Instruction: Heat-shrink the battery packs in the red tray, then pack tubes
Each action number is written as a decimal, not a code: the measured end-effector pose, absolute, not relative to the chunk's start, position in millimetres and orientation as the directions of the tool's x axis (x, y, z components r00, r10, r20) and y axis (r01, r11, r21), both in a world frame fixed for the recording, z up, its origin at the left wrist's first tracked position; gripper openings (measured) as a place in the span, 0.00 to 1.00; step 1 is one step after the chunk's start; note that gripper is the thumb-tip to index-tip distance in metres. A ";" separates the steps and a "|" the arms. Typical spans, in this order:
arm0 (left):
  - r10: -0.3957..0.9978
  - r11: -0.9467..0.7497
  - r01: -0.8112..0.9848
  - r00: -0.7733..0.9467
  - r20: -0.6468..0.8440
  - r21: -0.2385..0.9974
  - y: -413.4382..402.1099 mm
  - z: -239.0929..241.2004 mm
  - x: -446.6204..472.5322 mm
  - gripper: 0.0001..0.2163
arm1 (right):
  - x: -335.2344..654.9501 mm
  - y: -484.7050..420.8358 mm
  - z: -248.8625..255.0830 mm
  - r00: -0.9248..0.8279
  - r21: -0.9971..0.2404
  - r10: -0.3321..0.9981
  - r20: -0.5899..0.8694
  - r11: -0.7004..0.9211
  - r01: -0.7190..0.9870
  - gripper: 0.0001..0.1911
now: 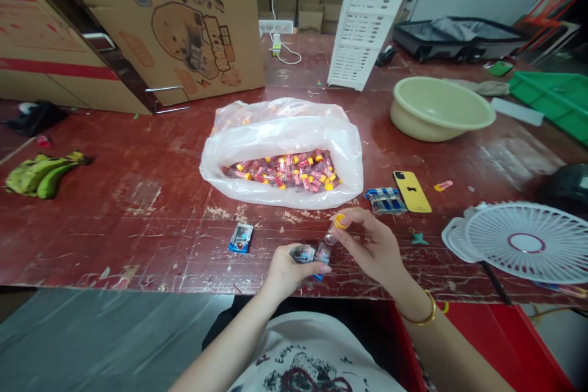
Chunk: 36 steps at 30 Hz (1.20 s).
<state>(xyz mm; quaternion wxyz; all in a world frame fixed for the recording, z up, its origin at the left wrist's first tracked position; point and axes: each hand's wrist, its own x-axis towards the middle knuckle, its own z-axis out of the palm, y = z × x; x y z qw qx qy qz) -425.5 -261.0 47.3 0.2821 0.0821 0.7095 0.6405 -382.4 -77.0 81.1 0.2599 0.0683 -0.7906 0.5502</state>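
Note:
My left hand (pixel 287 271) is closed on a small dark-and-blue packet (pixel 303 253) near the table's front edge; what sits beside its fingertips is partly hidden. Just to the right, my right hand (pixel 374 245) pinches a small clear bottle with a yellow cap (pixel 340 222), close above the packet. A similar packet (pixel 241 237) lies flat on the table to the left. Behind both hands stands a wide-mouthed white plastic bag (pixel 282 135), holding many small red-labelled bottles with yellow caps (pixel 289 168).
To the right lie a blue multi-packet wrapper (pixel 386 201), a yellow phone (pixel 412 191) and a white fan grille (pixel 496 239). A cream basin (pixel 441 107), green crate (pixel 551 98) and white rack (pixel 362 18) stand behind. Cardboard boxes (pixel 184 24) and bananas (pixel 41 177) occupy the left.

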 end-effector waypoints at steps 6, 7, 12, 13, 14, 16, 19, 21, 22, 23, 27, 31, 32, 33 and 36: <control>0.528 0.109 -0.297 -0.791 -0.308 0.949 -259.4 51.3 -421.7 0.16 | -396.1 -79.5 64.2 -0.969 -0.996 0.228 0.094 0.016 -0.093 0.15; 0.551 0.069 -0.357 -0.765 -0.334 0.932 -259.0 52.1 -419.9 0.16 | -397.0 -79.7 59.8 -0.968 -0.997 0.245 0.047 -0.049 -0.061 0.16; 0.566 -0.071 -0.626 -0.666 -0.485 0.777 -250.3 54.1 -411.6 0.19 | -380.4 -83.6 41.5 -0.983 -0.986 0.186 -0.002 -0.163 -0.028 0.16; 0.553 -0.097 -0.661 -0.658 -0.512 0.744 -247.1 54.5 -410.7 0.20 | -373.6 -86.3 38.7 -0.992 -0.986 0.126 0.007 -0.163 -0.028 0.17; 0.541 -0.122 -0.690 -0.649 -0.535 0.713 -243.8 54.9 -410.1 0.21 | -366.6 -89.7 36.1 -0.997 -0.987 0.069 0.017 -0.158 -0.028 0.22; 0.536 -0.147 -0.730 -0.626 -0.566 0.668 -238.1 56.2 -409.5 0.21 | -354.0 -98.4 31.5 -1.000 -0.992 0.016 0.024 -0.125 -0.025 0.35; 0.558 -0.129 -0.727 -0.616 -0.557 0.675 -235.1 58.4 -408.9 0.20 | -343.5 -110.4 26.6 -0.991 -0.999 0.137 0.010 -0.046 -0.016 0.39; 0.592 -0.087 -0.699 -0.609 -0.527 0.710 -237.0 59.2 -408.1 0.20 | -341.7 -114.7 25.0 -0.969 -0.999 0.243 0.040 -0.008 -0.043 0.34; 0.610 -0.064 -0.685 -0.602 -0.515 0.725 -238.5 59.4 -407.5 0.20 | -341.4 -115.8 24.7 -0.957 -0.998 0.282 0.069 0.010 -0.069 0.32; 0.624 -0.043 -0.676 -0.593 -0.508 0.736 -240.1 59.4 -406.8 0.20 | -341.1 -116.5 24.5 -0.947 -0.995 0.305 0.097 0.028 -0.093 0.31; 0.612 -0.027 -0.663 -0.603 -0.513 0.748 -243.2 58.8 -403.5 0.17 | -338.6 -119.3 24.9 -0.949 -0.996 0.302 0.093 0.037 -0.086 0.30; 0.594 -0.020 -0.674 -0.602 -0.533 0.739 -242.1 60.4 -401.4 0.16 | -336.6 -123.0 24.4 -0.951 -0.999 0.305 0.042 -0.012 -0.048 0.31; 0.596 -0.015 -0.673 -0.599 -0.534 0.739 -241.9 61.1 -401.2 0.16 | -336.5 -123.3 24.3 -0.949 -0.999 0.311 0.046 -0.011 -0.052 0.31; 0.599 -0.012 -0.672 -0.598 -0.533 0.741 -241.8 61.7 -401.0 0.16 | -336.5 -123.4 24.3 -0.947 -0.998 0.316 0.057 -0.004 -0.062 0.31; 0.601 -0.016 -0.661 -0.606 -0.521 0.750 -241.9 62.3 -400.9 0.17 | -336.6 -122.4 24.5 -0.942 -0.994 0.319 0.107 0.028 -0.104 0.30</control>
